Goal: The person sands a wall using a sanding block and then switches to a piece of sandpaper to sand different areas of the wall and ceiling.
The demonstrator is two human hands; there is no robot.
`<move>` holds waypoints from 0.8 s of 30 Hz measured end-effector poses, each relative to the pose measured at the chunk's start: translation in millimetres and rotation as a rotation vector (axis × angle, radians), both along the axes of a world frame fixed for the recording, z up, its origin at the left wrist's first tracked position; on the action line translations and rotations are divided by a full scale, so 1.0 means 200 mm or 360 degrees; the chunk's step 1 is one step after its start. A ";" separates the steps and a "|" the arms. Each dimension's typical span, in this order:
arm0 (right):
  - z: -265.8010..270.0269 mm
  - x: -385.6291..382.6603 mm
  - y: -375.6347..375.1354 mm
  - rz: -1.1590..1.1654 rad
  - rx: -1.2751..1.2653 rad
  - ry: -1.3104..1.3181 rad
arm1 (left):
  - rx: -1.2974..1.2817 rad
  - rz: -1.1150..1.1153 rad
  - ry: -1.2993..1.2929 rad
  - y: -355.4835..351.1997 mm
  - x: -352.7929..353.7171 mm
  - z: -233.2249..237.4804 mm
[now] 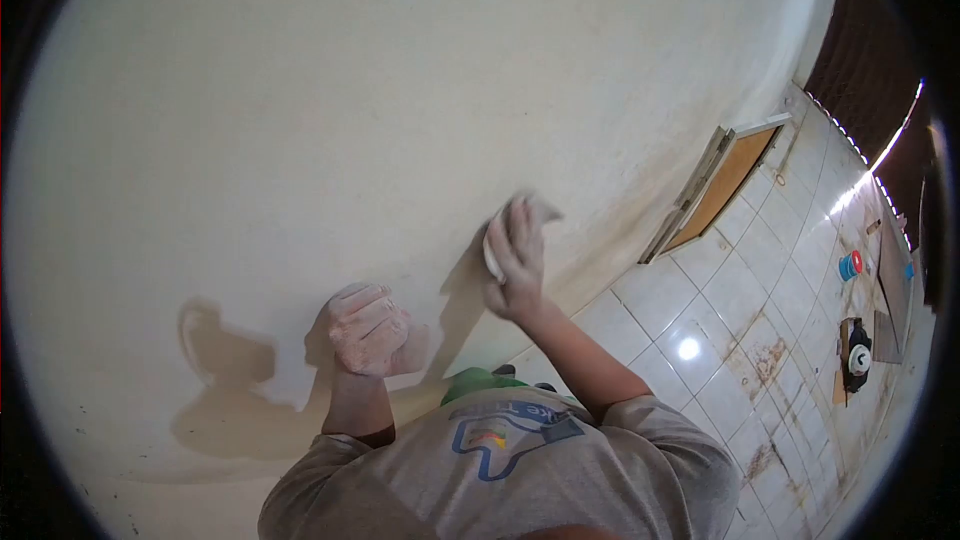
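Right hand (516,260): fingers together, pressing small white pad (493,248) on cream wall (300,90).
Left hand (366,330): closed fist.
Left to do: probably the brown marks (620,205) past the fingertips.

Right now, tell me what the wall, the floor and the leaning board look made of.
The wall looks like plaster, matt cream, with a darker patch low down. The floor is likely glazed ceramic tile: grid joints, a bright glint. The leaning board seems wood, orange-brown face, pale frame. The pad in the right hand is too blurred to tell.
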State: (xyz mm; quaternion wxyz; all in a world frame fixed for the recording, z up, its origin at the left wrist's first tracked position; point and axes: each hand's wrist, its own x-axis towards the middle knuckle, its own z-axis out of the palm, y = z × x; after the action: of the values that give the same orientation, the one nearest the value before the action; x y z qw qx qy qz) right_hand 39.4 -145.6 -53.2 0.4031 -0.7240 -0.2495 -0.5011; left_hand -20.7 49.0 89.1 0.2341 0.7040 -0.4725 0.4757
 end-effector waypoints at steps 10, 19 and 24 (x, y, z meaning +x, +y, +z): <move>0.36 0.15 -0.19 -0.0225 -0.0137 -0.0190 | 0.0178 0.0033 0.0099 0.05 -0.02 -0.02; 0.19 0.06 -0.10 -0.0014 0.0028 -0.0052 | 0.0227 0.0269 0.0595 -0.14 -0.15 0.22; 0.11 0.03 -0.12 -0.0071 0.0012 0.0002 | 0.0455 0.0161 0.0671 -0.22 -0.19 0.33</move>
State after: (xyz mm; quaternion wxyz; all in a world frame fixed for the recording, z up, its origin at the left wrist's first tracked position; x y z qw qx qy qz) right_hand 44.5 -169.9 -30.7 0.3948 -0.7281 -0.2312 -0.5105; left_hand -58.3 5.7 154.8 0.2015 0.8363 -0.4398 0.2580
